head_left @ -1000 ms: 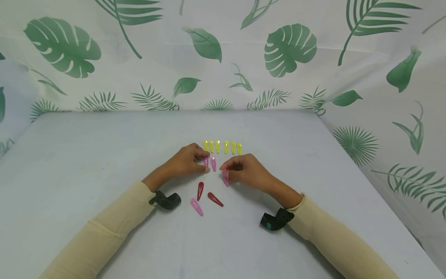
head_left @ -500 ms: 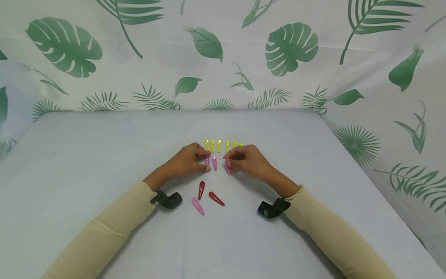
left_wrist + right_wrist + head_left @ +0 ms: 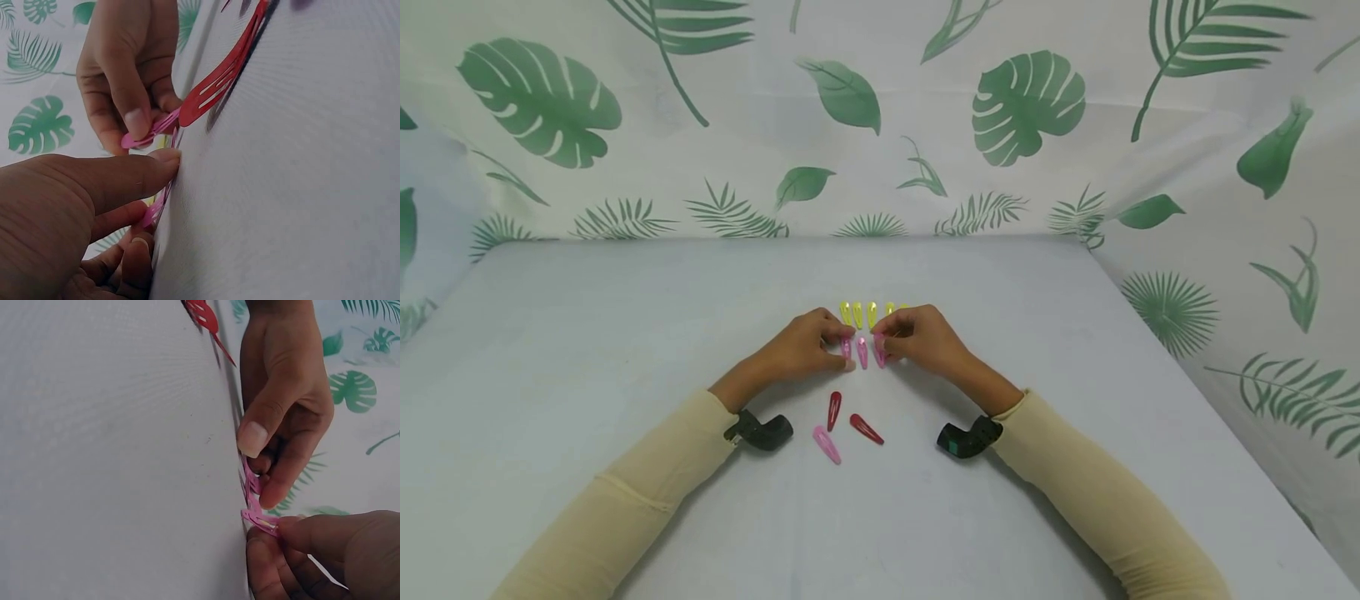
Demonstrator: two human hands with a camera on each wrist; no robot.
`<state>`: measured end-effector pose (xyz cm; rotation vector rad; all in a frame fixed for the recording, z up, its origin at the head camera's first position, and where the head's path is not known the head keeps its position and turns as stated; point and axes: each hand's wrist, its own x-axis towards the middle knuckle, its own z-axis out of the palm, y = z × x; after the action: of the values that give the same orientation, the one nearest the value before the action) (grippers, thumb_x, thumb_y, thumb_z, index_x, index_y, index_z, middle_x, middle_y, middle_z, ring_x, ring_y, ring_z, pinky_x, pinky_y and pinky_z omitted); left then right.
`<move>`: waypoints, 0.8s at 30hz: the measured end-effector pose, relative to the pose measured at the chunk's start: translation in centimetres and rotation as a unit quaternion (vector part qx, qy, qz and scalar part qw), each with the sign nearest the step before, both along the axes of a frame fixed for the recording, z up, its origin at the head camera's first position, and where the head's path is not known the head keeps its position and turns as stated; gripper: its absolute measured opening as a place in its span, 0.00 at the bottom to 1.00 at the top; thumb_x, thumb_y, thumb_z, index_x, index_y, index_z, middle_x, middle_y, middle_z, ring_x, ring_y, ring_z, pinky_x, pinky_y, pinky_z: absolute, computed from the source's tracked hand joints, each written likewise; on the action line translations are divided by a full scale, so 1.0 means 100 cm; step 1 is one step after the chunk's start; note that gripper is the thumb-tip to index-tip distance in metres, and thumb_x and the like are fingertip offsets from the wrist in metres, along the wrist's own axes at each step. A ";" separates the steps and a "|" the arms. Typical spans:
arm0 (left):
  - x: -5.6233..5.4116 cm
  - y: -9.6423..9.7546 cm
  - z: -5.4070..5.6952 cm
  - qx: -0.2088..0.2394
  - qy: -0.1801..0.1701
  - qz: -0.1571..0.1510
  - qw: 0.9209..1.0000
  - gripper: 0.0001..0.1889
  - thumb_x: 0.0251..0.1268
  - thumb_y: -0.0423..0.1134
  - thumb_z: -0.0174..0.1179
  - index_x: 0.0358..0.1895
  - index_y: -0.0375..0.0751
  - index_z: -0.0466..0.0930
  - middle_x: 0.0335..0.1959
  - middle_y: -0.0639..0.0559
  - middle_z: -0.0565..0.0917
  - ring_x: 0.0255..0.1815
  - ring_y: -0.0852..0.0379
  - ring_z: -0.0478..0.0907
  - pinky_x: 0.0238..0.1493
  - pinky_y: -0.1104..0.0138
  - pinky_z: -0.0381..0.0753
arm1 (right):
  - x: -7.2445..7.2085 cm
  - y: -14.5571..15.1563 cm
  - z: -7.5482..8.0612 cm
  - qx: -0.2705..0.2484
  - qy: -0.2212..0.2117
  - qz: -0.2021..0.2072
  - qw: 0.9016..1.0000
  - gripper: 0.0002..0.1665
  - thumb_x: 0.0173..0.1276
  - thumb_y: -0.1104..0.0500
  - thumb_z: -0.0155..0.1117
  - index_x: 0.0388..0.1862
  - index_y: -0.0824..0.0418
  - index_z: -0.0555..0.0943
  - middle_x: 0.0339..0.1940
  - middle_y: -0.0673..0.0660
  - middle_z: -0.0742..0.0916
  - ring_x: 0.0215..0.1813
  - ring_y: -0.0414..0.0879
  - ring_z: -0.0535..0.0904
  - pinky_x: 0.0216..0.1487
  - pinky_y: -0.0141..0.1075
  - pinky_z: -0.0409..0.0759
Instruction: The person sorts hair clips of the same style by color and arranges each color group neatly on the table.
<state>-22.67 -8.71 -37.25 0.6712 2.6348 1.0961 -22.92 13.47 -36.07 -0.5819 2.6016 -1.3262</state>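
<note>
My left hand (image 3: 797, 346) rests at the left end of a short pink row, thumb and fingertips holding the two ends of a pink snap hair clip (image 3: 846, 348). Just right of it lies a second pink hair clip (image 3: 862, 353). A third pink hair clip (image 3: 879, 352) is pinched between thumb and fingers of my right hand (image 3: 925, 340), close beside the second; the right wrist view shows this pinched clip (image 3: 259, 520) tilted near the table surface. Behind them runs a row of yellow hair clips (image 3: 858, 315), its right end hidden by my right hand.
Nearer me on the white table (image 3: 700, 517) lie two red hair clips, one almost upright in view (image 3: 834, 410) and one slanting (image 3: 867, 428), plus a loose pink hair clip (image 3: 827, 445). A leaf-patterned cloth (image 3: 730, 150) stands behind the table.
My right hand has moved away from me, then left, bringing its pink hair clip beside the middle pink one and covering the right-hand yellow clips. My left hand has stayed put.
</note>
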 end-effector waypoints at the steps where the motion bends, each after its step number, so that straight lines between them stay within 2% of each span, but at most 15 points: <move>1: 0.000 0.000 0.000 0.001 0.000 -0.001 1.000 0.26 0.57 0.38 0.71 0.60 0.34 0.79 0.47 0.46 0.74 0.45 0.53 0.72 0.46 0.63 0.74 | 0.000 0.000 0.000 0.007 0.005 -0.004 1.000 0.08 0.64 0.68 0.66 0.42 0.67 0.86 0.34 0.56 0.86 0.33 0.46 0.80 0.35 0.35 0.80; 9: 0.002 0.001 0.001 0.004 -0.001 0.000 1.000 0.27 0.56 0.38 0.71 0.59 0.33 0.79 0.47 0.46 0.74 0.45 0.53 0.71 0.46 0.64 0.73 | 0.000 -0.003 0.001 0.053 0.034 -0.023 0.998 0.09 0.64 0.67 0.67 0.43 0.65 0.87 0.34 0.55 0.86 0.38 0.47 0.78 0.40 0.35 0.77; 17: 0.002 0.000 0.001 0.007 0.002 -0.003 1.000 0.26 0.57 0.38 0.71 0.59 0.33 0.79 0.46 0.46 0.75 0.45 0.53 0.72 0.47 0.64 0.74 | 0.000 -0.006 0.003 0.092 0.024 -0.026 0.995 0.10 0.64 0.65 0.68 0.44 0.64 0.87 0.34 0.54 0.85 0.38 0.47 0.77 0.40 0.35 0.76; 24: 0.001 0.000 0.000 0.009 0.003 -0.003 1.000 0.26 0.57 0.38 0.71 0.59 0.33 0.79 0.46 0.46 0.74 0.46 0.53 0.71 0.47 0.63 0.73 | 0.002 -0.004 0.006 0.101 0.016 -0.025 0.994 0.12 0.63 0.66 0.67 0.46 0.65 0.86 0.36 0.55 0.86 0.39 0.47 0.79 0.39 0.36 0.78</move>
<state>-22.57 -8.71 -37.23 0.6864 2.6290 1.1187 -22.75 13.03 -35.51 -0.5103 2.7497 -1.0555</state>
